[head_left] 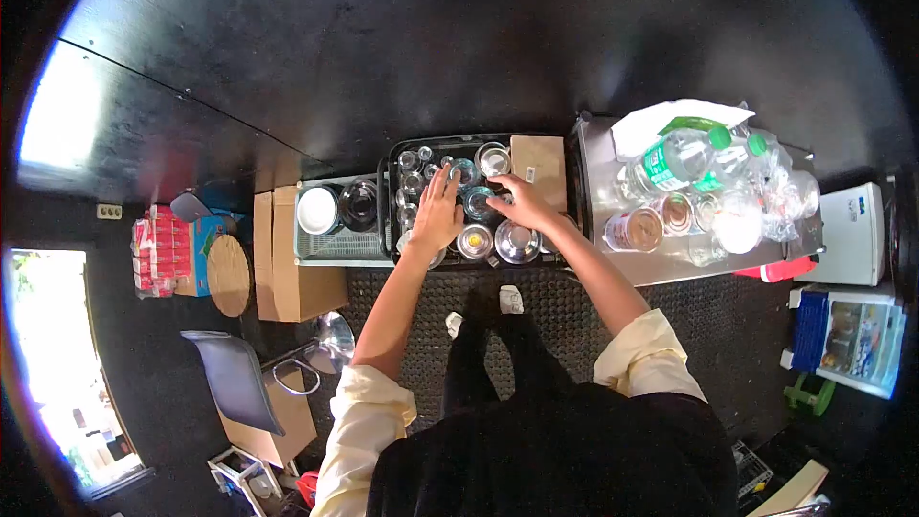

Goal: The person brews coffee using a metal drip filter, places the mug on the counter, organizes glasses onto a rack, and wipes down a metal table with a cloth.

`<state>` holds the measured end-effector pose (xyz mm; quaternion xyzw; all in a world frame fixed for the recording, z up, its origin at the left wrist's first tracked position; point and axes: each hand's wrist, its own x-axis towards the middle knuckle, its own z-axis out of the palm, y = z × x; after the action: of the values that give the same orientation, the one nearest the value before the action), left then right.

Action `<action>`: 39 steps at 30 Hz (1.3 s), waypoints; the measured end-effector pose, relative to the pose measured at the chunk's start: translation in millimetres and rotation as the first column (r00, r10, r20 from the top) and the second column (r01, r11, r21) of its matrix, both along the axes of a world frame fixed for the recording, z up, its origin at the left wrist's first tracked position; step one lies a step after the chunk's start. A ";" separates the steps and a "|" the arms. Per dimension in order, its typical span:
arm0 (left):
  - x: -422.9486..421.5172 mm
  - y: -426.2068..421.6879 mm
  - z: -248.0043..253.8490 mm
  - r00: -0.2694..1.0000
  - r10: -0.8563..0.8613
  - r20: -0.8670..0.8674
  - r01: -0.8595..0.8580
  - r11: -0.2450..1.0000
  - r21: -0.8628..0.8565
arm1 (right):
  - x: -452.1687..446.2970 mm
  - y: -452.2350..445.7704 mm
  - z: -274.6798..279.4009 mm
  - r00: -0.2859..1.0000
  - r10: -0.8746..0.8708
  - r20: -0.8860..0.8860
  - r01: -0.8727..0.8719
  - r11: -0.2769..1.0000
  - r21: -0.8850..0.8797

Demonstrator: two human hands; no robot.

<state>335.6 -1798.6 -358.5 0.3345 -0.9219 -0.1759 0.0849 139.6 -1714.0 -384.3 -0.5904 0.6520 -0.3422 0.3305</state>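
Note:
My left hand (437, 214) lies over a black tray (391, 215) crowded with clear glassware. Its fingers are stretched out, and the tips reach beside a bluish glass bowl (466, 171). From the right comes my right hand (526, 205), thumb and fingers apart, with the thumb at the rim of another bluish glass (477, 202); whether it touches the glass is hard to tell. Small glass jars (409, 161) fill the tray's left side. Nearer me sit a metal-rimmed round container (474, 241) and a shiny round bowl (517, 242). A brown cardboard box (538, 168) occupies the right end.
On the left, a rack (335, 248) bears a white bowl (317, 210) and a dark glass bowl (358, 204). To the right, a steel table (661, 270) carries plastic bottles (675, 163) and cans (634, 230). A grey chair (235, 378) and cardboard box (287, 278) stand lower left.

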 end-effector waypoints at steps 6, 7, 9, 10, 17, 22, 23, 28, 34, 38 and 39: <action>38.2 66.4 28.9 0.956 -0.021 -0.293 0.062 0.989 0.131 | 3.7 62.0 43.7 0.936 -0.335 0.108 0.351 0.911 -0.215; 51.4 79.3 28.8 0.942 -0.008 -0.335 0.061 0.987 0.147 | 3.5 74.4 31.4 0.915 -0.373 0.155 0.403 0.855 -0.325; 81.0 107.7 22.7 0.910 0.031 -0.413 0.061 0.976 0.207 | 19.3 113.9 48.5 0.843 -0.460 0.281 0.535 0.775 -0.336; 97.0 121.1 19.6 0.894 0.058 -0.445 0.062 0.966 0.251 | 24.2 134.7 39.7 0.832 -0.475 0.287 0.555 0.726 -0.407; 209.4 207.5 -29.7 0.925 0.032 -0.379 0.098 0.943 0.318 | 98.0 335.9 -47.4 0.859 -0.503 -0.095 0.490 0.862 -0.130; 264.2 247.3 -71.5 0.986 -0.030 0.165 -0.067 0.831 0.551 | 142.8 493.1 -116.5 0.861 0.298 -0.411 0.112 0.679 0.726; 274.6 249.2 -95.3 0.970 -0.094 0.224 -0.049 0.826 0.561 | 152.8 514.8 -107.4 0.948 0.012 -0.319 0.260 0.549 0.794; 290.8 271.2 -138.0 0.862 -0.255 0.439 -0.097 0.765 0.636 | 186.6 617.1 -119.0 0.834 -0.473 -0.284 0.463 0.321 0.826; 225.3 282.5 -198.4 0.442 -0.748 0.495 0.050 0.571 0.819 | 183.5 696.4 -154.5 0.676 -0.734 -0.057 0.421 0.322 0.848; 162.6 307.2 -178.5 0.745 -0.449 0.493 -0.001 0.739 0.674 | 152.8 720.8 -182.7 0.586 -0.808 -0.053 0.482 0.295 0.825; 136.7 318.7 -167.5 0.765 -0.446 0.465 0.001 0.722 0.692 | 141.8 721.1 -173.4 0.686 -0.701 -0.195 0.551 0.326 0.769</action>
<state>472.3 -1479.8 -526.1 0.2591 -0.8118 -0.3806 -0.3591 281.4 -992.9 -557.7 -0.0531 0.8757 -0.1733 0.4476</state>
